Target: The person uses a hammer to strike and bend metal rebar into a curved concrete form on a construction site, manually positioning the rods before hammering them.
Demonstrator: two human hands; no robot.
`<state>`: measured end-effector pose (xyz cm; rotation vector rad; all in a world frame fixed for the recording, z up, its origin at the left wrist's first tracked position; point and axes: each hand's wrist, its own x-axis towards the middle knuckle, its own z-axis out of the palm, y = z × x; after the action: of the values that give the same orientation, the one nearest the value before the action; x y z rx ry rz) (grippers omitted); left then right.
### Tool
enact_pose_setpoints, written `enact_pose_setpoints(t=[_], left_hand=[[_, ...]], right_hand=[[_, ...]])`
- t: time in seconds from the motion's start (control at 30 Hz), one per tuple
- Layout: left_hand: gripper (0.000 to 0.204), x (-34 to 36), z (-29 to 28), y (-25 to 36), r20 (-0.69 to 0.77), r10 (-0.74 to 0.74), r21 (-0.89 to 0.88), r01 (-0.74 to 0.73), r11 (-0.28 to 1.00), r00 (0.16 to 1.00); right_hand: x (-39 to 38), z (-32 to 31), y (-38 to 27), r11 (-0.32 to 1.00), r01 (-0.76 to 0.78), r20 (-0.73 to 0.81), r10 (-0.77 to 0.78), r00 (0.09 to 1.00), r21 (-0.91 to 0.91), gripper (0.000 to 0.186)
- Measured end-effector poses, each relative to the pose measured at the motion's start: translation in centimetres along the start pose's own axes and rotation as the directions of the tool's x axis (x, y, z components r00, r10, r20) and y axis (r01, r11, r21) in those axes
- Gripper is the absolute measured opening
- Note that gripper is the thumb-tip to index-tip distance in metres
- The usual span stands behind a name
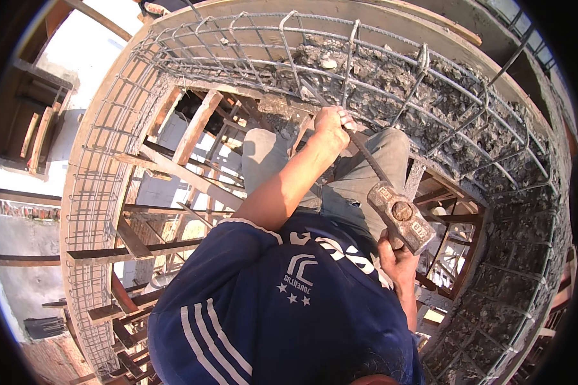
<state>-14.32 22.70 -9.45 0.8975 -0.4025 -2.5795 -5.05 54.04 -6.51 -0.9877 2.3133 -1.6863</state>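
Leftmost runs a bare rebar cage (91,212). Centrally, the left hand (332,126) is closed round a steel bar (370,158) slanting above the right thigh (393,151). Next, the right hand (399,262) is clenched on a hammer (402,218), head by the bar's near end; contact unconfirmed.

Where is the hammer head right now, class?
In the head view, the hammer head is right of centre, just above the person's right hand and near the lower end of the metal rod.

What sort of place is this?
Most likely a building site with reinforced concrete work under way: a steel rebar cage, what looks like rough concrete along it, and timber pieces crossing the opening below.
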Motion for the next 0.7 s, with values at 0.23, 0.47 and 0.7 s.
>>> enact_pose_setpoints(t=[0.23,0.47,0.7], left_hand=[[0.030,-0.4,1.0,1.8,-0.034,-0.006,-0.001,0.005,1.000,0.999],[0.025,-0.7,1.0,2.6,-0.005,-0.055,-0.077,0.054,0.996,0.998],[0.030,1.2,1.8,2.5,0.010,-0.016,-0.156,0.017,0.988,1.000]], right_hand=[[1.5,-6.7,-8.4,0.810,0.523,-0.416,-0.393,0.820,0.266,0.009],[3.4,-1.3,-9.6,0.653,0.728,-0.756,-0.364,0.544,0.209,0.019],[2.5,-2.8,-6.4,0.942,0.108,-0.310,-0.005,0.951,0.317,0.017]])
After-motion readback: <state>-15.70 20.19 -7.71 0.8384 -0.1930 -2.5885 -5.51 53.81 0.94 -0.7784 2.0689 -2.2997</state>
